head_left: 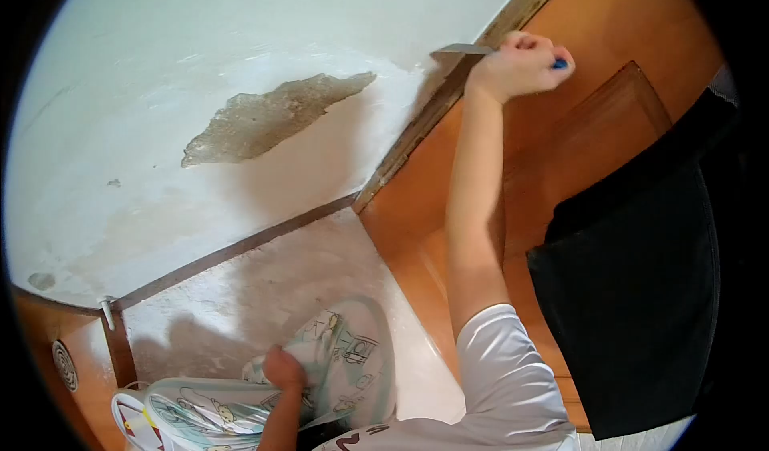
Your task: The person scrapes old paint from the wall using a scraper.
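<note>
My right hand (521,66) is wrapped round the blue handle (559,64) of a scraper. The scraper's flat metal blade (463,49) points left and reaches over the wooden trim onto the white wall (240,26). In the wall's surface, left of the blade, is a bare grey-brown patch (272,122) with ragged edges. My left hand (283,368) is low in the view, its fingers curled against patterned light cloth (352,363); whether it holds anything is hidden.
Wooden trim (416,126) runs between the wall and an orange-brown wooden door (561,146). Black cloth (641,291) hangs at the right. A dusty floor (240,291) lies below the wall. At the lower left are a white pipe (106,313) and a round vent (65,365).
</note>
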Motion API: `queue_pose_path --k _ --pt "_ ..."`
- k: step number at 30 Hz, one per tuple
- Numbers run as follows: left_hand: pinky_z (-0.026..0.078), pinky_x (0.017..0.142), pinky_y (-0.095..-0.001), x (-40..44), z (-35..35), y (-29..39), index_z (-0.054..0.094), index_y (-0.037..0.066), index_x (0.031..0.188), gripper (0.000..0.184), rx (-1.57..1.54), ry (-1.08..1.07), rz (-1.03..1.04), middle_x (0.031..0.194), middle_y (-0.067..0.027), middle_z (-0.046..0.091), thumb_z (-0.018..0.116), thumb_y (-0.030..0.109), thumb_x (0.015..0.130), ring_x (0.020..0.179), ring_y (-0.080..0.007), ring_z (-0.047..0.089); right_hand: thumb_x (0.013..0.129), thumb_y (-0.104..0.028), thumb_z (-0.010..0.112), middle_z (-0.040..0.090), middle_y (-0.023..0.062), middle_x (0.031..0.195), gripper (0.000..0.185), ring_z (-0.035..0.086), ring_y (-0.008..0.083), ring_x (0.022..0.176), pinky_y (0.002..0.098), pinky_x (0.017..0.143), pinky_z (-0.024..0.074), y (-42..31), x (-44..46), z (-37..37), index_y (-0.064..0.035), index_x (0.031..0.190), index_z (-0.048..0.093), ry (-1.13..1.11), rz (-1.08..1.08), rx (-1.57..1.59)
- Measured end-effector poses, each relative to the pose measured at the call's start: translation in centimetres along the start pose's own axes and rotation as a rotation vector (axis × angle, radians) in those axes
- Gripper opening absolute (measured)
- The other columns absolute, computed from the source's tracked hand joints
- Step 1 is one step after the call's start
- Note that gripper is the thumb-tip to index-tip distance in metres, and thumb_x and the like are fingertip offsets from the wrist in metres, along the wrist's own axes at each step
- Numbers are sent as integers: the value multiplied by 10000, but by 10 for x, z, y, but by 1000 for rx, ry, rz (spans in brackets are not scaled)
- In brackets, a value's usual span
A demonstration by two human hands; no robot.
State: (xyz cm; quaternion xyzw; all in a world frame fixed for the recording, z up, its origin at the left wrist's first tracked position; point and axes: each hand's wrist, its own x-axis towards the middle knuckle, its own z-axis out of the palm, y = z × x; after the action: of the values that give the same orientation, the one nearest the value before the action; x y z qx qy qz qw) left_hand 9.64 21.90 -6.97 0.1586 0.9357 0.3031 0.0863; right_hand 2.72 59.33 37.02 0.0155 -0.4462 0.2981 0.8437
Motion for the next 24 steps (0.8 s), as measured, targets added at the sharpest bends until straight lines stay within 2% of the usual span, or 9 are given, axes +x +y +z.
queue_pose_path --k 2,5,6,9,11,16,19,20,24 --pt "388 631 -457 0 -2 2 555 3 795 198 14 -36 -11 744 -206 555 437 148 727 715 -393 517 859 -128 380 323 0 557 108 302 73 454 203 405 259 -7 -3 1 -52 803 329 -81 -43 -115" --pt "388 628 -459 3 -4 1 554 5 797 204 -19 -43 1 745 -205 556 431 154 732 711 -395 518 876 -154 379 332 0 577 143 314 81 480 198 425 298 -12 -3 -8 -53 787 334 77 -120 -165" --pt "387 626 -460 0 -4 1 552 6 796 205 -43 -5 32 746 -204 557 430 158 733 708 -396 517 897 -205 346 324 3 594 197 316 92 492 213 445 336 -3 -8 -12 -53 773 333 90 -56 -250" --pt "382 622 -465 -1 7 -12 549 7 793 208 -57 25 58 746 -200 557 428 166 735 702 -397 514 902 -242 309 311 10 602 235 310 98 502 237 446 350 9 -25 -18 -54 763 329 89 210 -122" --pt "377 623 -470 2 8 -13 547 18 769 184 -52 30 49 726 -192 552 437 160 726 697 -391 512 886 -231 293 328 27 609 217 322 102 485 248 433 369 9 -25 -19 -55 761 317 10 94 -26" --pt "375 622 -476 3 -3 1 559 37 747 150 6 -18 11 687 -177 542 453 137 711 681 -379 511 876 -178 311 360 33 566 193 306 98 408 216 361 306 7 -22 -9 -58 725 307 -28 93 -115" --pt "378 609 -473 2 -1 -2 559 34 751 151 -7 34 47 683 -180 539 451 134 713 667 -381 508 889 -181 322 341 21 512 230 291 93 383 200 331 258 1 -19 -17 -54 698 310 -37 -13 -128" --pt "378 608 -472 2 2 -5 558 34 754 153 -21 23 38 687 -182 539 449 133 714 669 -381 508 918 -261 329 326 11 477 319 296 87 381 199 329 241 3 -22 -16 -55 675 310 -26 -93 -153" --pt "382 612 -467 3 4 -9 552 29 763 157 -26 -22 25 712 -187 545 442 131 717 686 -384 512 932 -393 311 335 7 484 419 291 81 397 197 369 253 25 -27 -24 -64 671 314 -58 -129 -210"
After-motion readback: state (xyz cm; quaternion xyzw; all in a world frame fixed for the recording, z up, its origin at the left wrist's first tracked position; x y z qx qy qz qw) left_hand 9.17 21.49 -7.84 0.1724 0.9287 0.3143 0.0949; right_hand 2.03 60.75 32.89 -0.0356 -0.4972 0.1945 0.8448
